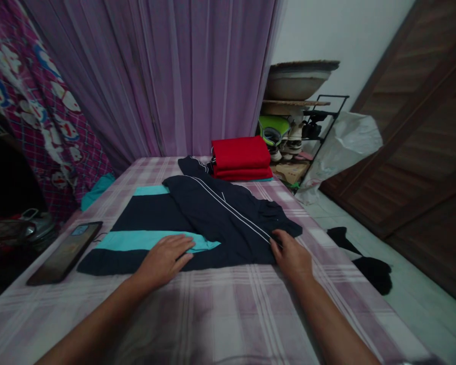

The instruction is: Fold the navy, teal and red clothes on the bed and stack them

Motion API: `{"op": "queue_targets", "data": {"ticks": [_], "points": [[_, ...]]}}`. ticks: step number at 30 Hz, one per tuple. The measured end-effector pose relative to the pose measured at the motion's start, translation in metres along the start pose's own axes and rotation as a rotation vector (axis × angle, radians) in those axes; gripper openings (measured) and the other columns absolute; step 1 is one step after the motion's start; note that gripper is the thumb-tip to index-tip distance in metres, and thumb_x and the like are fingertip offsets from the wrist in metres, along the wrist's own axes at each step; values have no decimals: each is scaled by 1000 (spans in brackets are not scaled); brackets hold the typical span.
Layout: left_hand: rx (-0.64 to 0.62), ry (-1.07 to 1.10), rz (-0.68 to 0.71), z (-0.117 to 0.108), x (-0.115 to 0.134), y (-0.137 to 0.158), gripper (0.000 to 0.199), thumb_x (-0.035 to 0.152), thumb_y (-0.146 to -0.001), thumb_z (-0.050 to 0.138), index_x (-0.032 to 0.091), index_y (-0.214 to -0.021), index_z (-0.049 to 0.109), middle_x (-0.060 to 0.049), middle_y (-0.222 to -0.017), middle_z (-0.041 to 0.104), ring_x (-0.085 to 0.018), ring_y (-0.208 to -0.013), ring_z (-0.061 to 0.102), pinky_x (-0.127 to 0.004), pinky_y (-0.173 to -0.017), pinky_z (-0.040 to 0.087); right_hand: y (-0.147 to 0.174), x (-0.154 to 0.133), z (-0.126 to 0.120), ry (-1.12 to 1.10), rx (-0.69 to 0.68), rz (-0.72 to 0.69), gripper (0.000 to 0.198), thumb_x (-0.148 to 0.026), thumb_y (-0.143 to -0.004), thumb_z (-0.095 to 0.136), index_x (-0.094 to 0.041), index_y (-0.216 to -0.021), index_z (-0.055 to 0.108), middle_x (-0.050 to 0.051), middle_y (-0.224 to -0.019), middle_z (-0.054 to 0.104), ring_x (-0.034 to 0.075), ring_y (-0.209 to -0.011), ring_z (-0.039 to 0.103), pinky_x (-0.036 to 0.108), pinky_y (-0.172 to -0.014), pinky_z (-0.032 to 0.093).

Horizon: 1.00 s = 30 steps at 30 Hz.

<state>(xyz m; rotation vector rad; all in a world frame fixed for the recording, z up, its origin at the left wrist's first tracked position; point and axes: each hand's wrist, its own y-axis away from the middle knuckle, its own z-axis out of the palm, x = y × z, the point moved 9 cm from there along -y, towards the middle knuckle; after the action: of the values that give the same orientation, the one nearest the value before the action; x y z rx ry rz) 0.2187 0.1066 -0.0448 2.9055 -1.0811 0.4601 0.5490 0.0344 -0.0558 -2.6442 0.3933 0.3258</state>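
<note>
A navy jacket [243, 218] with turquoise bands and white piping lies spread on the bed. One sleeve is laid across its body, and the collar points to the right. My left hand [169, 256] rests flat on the lower turquoise band, fingers stretched out. At the shoulder near the collar, my right hand [294, 256] pinches the fabric between thumb and fingers. The other sleeve reaches back toward a stack of folded red cloth [241, 154].
A phone [66, 253] lies at the bed's left edge. Purple curtains [201, 76] hang behind the checked bedsheet [213, 314]. To the right stand a shoe rack [321, 139] with basins on top and a white plastic bag [345, 144]. Dark cloth [368, 268] lies on the floor.
</note>
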Motion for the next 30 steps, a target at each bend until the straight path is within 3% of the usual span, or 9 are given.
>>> {"op": "queue_targets", "data": {"ticks": [4,8,11,14,17,20,25,30], "points": [[-36,-77,40,24,-14,8,53,51,-97,37,31,-146,44,-3,-152,46,-23,-142,38,-46,-119,25,-3,-16,-8,104,45,-120,23,-26,-92,52,-20,-105,69,9,-105,70,21,-87,65,32,-74,46],[-51,-111,52,27,-15,1,59,55,-96,39,29,-149,39,-6,-156,40,-24,-145,35,-47,-119,24,3,-72,-26,-4,156,-371,28,-29,-94,49,-19,-110,70,11,-122,67,26,-111,59,40,-91,45],[-88,-112,17,23,-11,-4,64,55,-92,47,29,-150,37,-7,-158,36,-26,-145,33,-47,-119,24,9,-130,-10,-100,-30,-562,37,-34,-99,43,-22,-124,66,10,-133,63,24,-124,54,42,-103,40],[-132,-109,-15,21,-9,-7,68,55,-88,53,28,-149,39,-8,-159,35,-27,-144,35,-46,-118,26,8,-160,28,-58,-333,-572,43,-39,-101,38,-26,-136,59,9,-146,53,27,-138,42,52,-113,30],[-116,-115,-39,20,-11,-9,71,57,-85,55,27,-148,42,-9,-157,37,-28,-144,36,-46,-117,28,-2,-153,56,10,-477,-427,48,-44,-102,34,-29,-145,48,8,-156,40,30,-145,31,63,-114,21],[-21,-135,-59,19,-16,-7,72,61,-87,51,26,-148,42,-9,-157,38,-29,-146,32,-47,-117,27,-7,-144,66,6,-483,-383,50,-47,-101,32,-31,-148,43,8,-158,36,29,-147,27,64,-114,18],[77,-192,-124,15,-30,1,69,66,-91,37,27,-148,43,-9,-156,40,-32,-147,29,-60,-119,12,-7,-138,62,-43,-472,-412,52,-48,-101,33,-30,-149,42,9,-156,38,28,-146,30,62,-115,20],[106,-255,-279,-3,-69,25,67,64,-92,36,27,-146,46,-10,-153,44,-33,-144,34,-62,-117,15,-6,-116,50,-59,-353,-499,52,-44,-100,37,-26,-149,43,10,-153,44,26,-143,35,53,-116,26]]}}
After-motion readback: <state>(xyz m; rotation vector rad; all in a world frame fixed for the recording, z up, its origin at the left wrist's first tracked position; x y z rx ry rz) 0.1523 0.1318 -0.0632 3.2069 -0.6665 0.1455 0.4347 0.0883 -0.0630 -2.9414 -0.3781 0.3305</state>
